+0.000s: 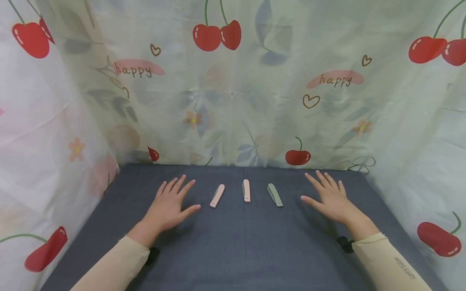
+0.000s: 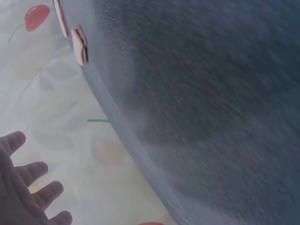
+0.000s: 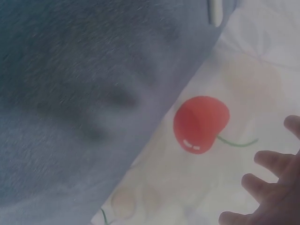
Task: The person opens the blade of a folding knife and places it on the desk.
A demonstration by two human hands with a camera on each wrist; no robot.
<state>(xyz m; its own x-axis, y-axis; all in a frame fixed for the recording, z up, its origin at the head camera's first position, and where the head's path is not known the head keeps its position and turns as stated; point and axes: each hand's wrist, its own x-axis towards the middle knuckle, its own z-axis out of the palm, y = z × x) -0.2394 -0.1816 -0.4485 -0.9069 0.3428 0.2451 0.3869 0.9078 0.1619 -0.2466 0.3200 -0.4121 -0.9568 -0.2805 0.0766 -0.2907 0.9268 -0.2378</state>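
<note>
Three small folding knives lie folded in a row on the dark cloth: a pink knife [image 1: 217, 196] tilted to the right, a second pink knife [image 1: 246, 191] nearly straight in the middle, and a green knife [image 1: 274, 195] tilted to the left. To the left of the row, my left hand [image 1: 167, 210] is held with fingers spread and nothing in it. My right hand [image 1: 333, 202], likewise spread and holding nothing, is right of the green knife. In the left wrist view, the nearest pink knife [image 2: 78, 46] appears beyond the fingers; the right wrist view catches one knife's end [image 3: 215, 11].
A dark grey cloth [image 1: 236, 250] covers the table. Behind it and at both sides hang pale curtains [image 1: 233, 81] printed with cherries, hearts and leaves, close to the table's edges. A small black device [image 1: 345, 244] sits at the right wrist.
</note>
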